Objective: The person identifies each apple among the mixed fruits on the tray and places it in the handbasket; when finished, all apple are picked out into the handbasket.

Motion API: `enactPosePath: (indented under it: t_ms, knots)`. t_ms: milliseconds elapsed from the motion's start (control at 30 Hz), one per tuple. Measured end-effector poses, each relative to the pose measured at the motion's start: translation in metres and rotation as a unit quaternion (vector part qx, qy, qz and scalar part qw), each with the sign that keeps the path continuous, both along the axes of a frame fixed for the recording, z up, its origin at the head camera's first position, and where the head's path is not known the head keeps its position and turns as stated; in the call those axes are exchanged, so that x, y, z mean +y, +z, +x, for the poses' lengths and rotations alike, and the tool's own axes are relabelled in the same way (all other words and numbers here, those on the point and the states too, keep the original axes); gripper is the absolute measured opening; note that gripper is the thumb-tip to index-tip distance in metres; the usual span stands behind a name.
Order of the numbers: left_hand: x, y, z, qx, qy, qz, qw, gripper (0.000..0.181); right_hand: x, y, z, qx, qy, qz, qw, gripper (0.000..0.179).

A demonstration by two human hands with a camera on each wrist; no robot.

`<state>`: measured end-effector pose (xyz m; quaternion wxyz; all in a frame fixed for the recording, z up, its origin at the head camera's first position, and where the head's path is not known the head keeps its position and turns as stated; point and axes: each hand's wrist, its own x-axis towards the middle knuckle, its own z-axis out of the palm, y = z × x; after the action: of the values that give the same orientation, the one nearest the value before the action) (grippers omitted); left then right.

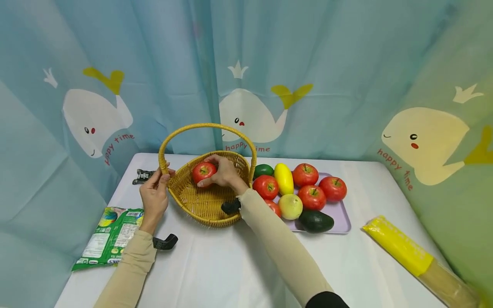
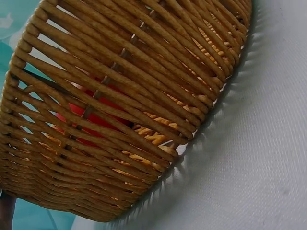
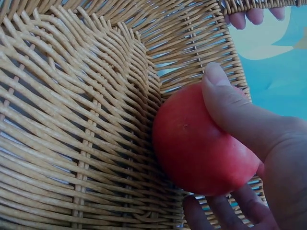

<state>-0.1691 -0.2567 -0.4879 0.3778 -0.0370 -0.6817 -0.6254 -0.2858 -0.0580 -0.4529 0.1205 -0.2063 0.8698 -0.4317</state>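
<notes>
A wicker basket (image 1: pixel 200 207) with a tall arched handle (image 1: pixel 208 125) stands on the white table. My left hand (image 1: pixel 155 196) grips the handle's lower left end at the rim. Inside the basket, my right hand (image 1: pixel 224 173) holds a red apple (image 1: pixel 203 171) between thumb and fingers, near the back left wall. The right wrist view shows the apple (image 3: pixel 201 143) close to the woven wall, the thumb (image 3: pixel 230 103) over it and fingers beneath. Through the weave in the left wrist view, the red of the apple (image 2: pixel 96 115) shows; only a sliver of the left hand appears there.
Right of the basket, a lilac tray (image 1: pixel 340 220) carries several red apples (image 1: pixel 312 197), a yellow oval fruit (image 1: pixel 283 179), a pale round fruit (image 1: pixel 290 206) and an avocado (image 1: pixel 316 221). A green snack bag (image 1: pixel 109 237) and black packet (image 1: pixel 142 176) lie left, a yellow-labelled noodle pack (image 1: pixel 404 248) right.
</notes>
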Motion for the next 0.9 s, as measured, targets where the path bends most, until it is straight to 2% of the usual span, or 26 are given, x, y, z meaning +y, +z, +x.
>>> enactPosePath:
  t_ms: [467,900]
  knots:
    - [0.0014,0.0002,0.001,-0.016,0.007,0.003,0.9998,0.032,0.0005,0.0005,0.001,-0.004,-0.002,0.018,0.9998,0.079]
    - [0.0012,-0.0005,0.0039,-0.031,0.006,0.005,0.9995,0.032,0.0004,-0.0013,0.0016,-0.013,0.003,0.012,0.9998,0.079]
